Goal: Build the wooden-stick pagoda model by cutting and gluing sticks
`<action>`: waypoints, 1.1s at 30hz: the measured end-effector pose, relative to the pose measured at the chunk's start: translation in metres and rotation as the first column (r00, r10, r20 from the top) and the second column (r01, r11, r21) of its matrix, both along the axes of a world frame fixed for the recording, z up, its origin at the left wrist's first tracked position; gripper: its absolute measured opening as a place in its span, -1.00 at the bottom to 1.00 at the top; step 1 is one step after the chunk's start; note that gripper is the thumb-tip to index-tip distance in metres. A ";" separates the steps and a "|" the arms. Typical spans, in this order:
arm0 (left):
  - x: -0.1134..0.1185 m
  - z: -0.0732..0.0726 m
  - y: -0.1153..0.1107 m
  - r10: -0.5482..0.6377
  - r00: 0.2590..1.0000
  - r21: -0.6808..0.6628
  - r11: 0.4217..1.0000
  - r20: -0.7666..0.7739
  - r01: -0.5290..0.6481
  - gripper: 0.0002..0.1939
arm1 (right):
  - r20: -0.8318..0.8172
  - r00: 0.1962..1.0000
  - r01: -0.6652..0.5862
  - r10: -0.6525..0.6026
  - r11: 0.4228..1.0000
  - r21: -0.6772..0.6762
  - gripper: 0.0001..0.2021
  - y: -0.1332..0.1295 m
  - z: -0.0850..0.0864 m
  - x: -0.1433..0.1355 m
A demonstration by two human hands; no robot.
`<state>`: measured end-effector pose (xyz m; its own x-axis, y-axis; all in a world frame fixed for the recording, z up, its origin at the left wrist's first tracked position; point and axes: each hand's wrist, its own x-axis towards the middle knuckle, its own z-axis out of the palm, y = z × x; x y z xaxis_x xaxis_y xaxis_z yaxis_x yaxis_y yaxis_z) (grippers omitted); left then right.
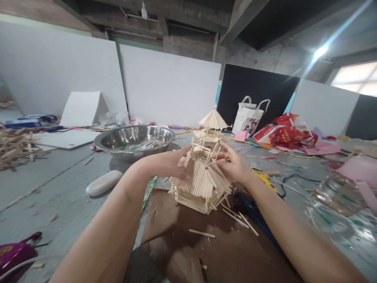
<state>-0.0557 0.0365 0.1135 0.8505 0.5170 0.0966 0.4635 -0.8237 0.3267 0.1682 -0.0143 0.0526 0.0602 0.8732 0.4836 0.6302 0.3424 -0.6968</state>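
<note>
A small building model of pale wooden sticks (202, 184) stands on a brown sheet (173, 251), with a slatted roof and an open frame of sticks on top. My left hand (178, 163) lies against the model's upper left side, its fingertips partly hidden behind the sticks. On the upper right side, my right hand (232, 163) has thumb and fingers at the frame's upright sticks. Whether it pinches one is hard to make out. Behind the model stands a second stick structure with a pointed roof (213, 120). Loose sticks (202, 234) lie on the brown sheet.
A steel bowl (103, 146) holding clear plastic is at the left, with a white oval object (104, 183) before it. Yellow tool (265, 180), dark cable and clear jar (338, 192) lie right. Farther back are a red bag (284, 131) and white bag (246, 118).
</note>
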 end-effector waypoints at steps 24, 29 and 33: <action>-0.028 0.001 0.026 0.353 0.936 0.208 0.916 -0.009 -0.343 -0.30 | 0.293 0.951 -0.086 0.097 0.995 -0.048 -0.82 -0.072 0.016 -0.010; -0.010 0.028 -0.028 0.310 0.877 0.310 0.848 0.368 -0.430 -0.54 | 0.448 0.863 -0.175 0.234 0.970 -0.168 -0.80 -0.085 0.009 -0.010; 0.016 0.032 -0.051 0.130 0.798 0.307 0.877 0.588 -0.369 -0.70 | 0.524 0.837 -0.080 0.156 0.983 -0.165 -0.77 -0.089 0.006 -0.007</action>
